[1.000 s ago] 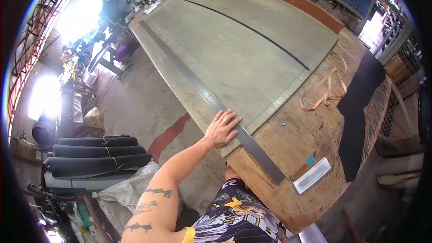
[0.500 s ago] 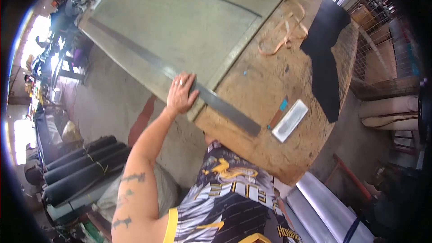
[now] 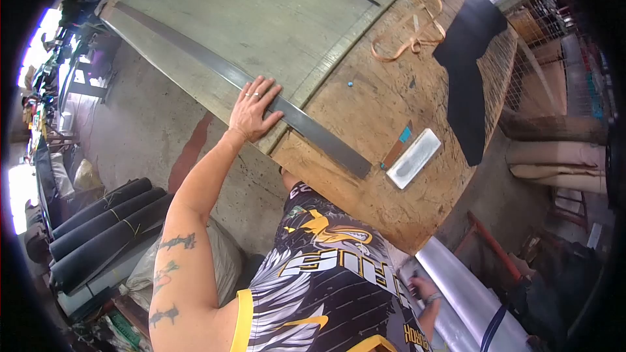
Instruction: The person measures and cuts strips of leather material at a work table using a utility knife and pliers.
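My left hand [image 3: 255, 109] lies flat on a long metal straightedge [image 3: 326, 142], fingers somewhat spread, near the edge of the greenish board [image 3: 274, 19]. The straightedge runs diagonally across this board and onto the bare wooden tabletop [image 3: 352, 111]. Low at the right, beside my shirt, my right hand [image 3: 425, 289] is partly visible, its fingers curled by a small dark thing too unclear to name. A pale rectangular block [image 3: 414, 158] rests near the straightedge's lower end, beside a brown blade-like tool [image 3: 396, 148] with blue tape.
A black sheet piece [image 3: 466, 81] and a tangled tan strap [image 3: 415, 42] lie on the tabletop's right part. Dark rolls [image 3: 107, 228] are stacked at lower left. Silvery rolls [image 3: 456, 280] stand below the table's near corner, and beige rolls [image 3: 554, 156] lie at the right.
My right hand has come into view at the lower right. The view has shifted, with the table a little higher in it. My left hand remains on the straightedge.
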